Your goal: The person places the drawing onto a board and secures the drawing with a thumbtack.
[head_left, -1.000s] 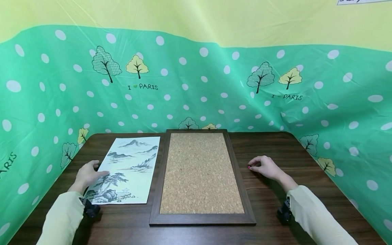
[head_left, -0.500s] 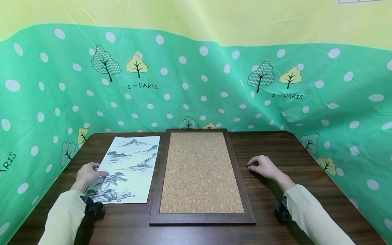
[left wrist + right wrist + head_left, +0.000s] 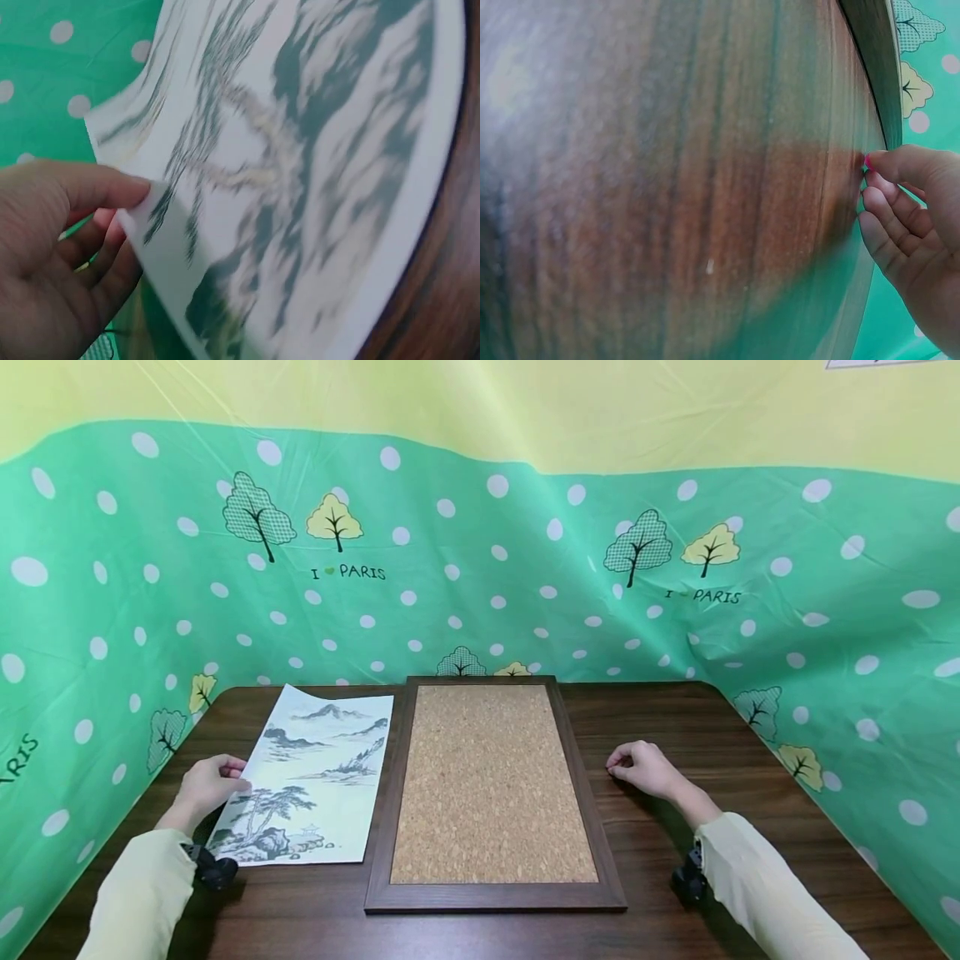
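My left hand (image 3: 201,789) pinches the left edge of a sheet of paper (image 3: 330,752) printed with an ink landscape of mountains and pines. In the left wrist view the thumb (image 3: 131,191) lies on the printed face, other fingers behind, and the sheet (image 3: 247,172) bows. Its far left corner curls up off the table. My right hand (image 3: 651,770) is low over the table, right of a framed cork board (image 3: 495,793). Between its thumb and fingertips a small bright pink object (image 3: 868,160) shows, mostly hidden by the fingers.
The cork board lies flat mid-table, its dark wooden frame (image 3: 495,897) close to the paper's right edge. Beneath everything is a dark wood-grain table (image 3: 630,710). A green dotted cloth (image 3: 480,585) with tree prints hangs behind it and along both sides.
My left hand has shifted slightly left and gripped the paper's edge, and the sheet's far left corner has risen. The right hand has moved very little; its pink object is less visible in the head view.
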`<state>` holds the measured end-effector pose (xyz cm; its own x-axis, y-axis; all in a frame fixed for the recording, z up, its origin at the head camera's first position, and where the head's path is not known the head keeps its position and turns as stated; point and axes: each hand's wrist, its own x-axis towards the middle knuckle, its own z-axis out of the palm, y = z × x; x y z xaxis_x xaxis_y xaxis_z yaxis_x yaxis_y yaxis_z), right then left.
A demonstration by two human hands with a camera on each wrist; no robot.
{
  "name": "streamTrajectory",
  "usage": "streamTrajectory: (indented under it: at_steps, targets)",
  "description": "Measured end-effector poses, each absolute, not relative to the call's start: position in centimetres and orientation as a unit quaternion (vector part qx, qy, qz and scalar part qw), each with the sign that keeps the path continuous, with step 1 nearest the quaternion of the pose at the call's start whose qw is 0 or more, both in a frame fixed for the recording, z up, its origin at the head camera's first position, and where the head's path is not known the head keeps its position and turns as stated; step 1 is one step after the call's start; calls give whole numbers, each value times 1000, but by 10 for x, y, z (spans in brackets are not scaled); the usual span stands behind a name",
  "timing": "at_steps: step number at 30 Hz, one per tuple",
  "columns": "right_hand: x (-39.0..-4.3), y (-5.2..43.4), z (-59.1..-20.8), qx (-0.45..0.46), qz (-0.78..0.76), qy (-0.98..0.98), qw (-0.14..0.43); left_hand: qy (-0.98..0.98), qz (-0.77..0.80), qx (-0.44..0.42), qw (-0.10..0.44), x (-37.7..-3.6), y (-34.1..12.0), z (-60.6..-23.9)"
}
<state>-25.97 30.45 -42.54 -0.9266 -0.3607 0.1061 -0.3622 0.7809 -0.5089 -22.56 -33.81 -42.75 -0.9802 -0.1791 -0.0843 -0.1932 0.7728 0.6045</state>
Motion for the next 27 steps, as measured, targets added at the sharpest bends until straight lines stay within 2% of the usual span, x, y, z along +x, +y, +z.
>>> streamTrajectory:
  at_steps: [9,27]
  targets:
    - [-260,310,-426,195,264,-944,-3,912,401,-77,53,-225,-349,-424]
    - [-255,314,-423,192,263,-945,-8,836,543,-64,51,-220,-373,-409]
